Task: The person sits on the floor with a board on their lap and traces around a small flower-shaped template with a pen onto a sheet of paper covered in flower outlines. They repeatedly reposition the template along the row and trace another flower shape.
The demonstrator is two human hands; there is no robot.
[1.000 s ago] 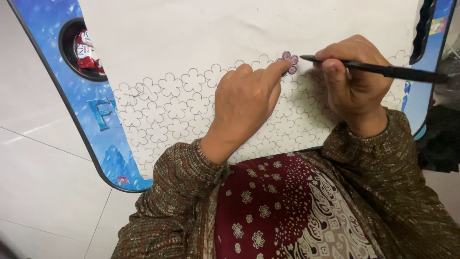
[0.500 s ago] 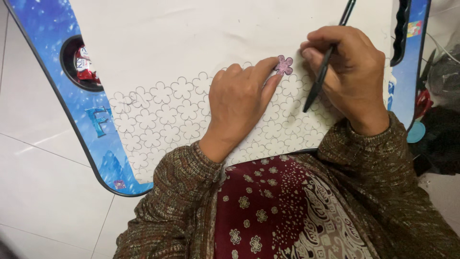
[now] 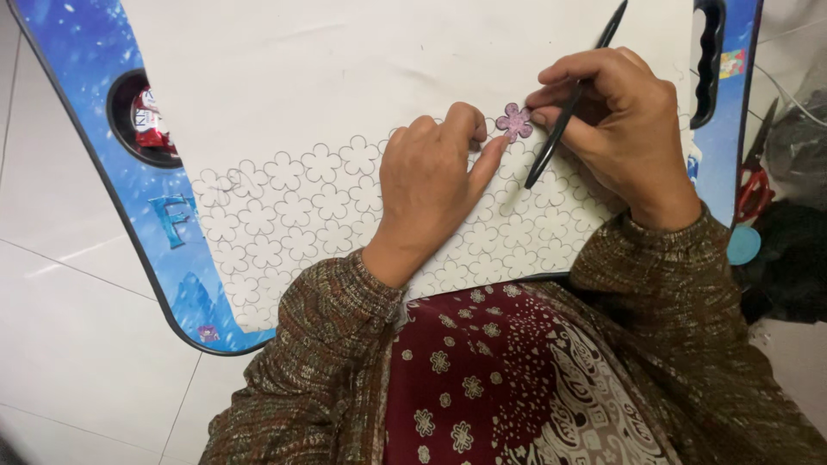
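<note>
Your left hand (image 3: 431, 185) lies flat on white sheet (image 3: 362, 77), fingertips pinning purple flower cutout (image 3: 515, 121), nothing gripped. Your right hand (image 3: 616, 120) grips black pen (image 3: 568, 108), thumb tip touching cutout's right edge. Flower outlines (image 3: 293, 207) cover sheet's lower part. Sheet rests on blue lap table (image 3: 164, 232). Red scissors (image 3: 754, 176) beyond right edge.
</note>
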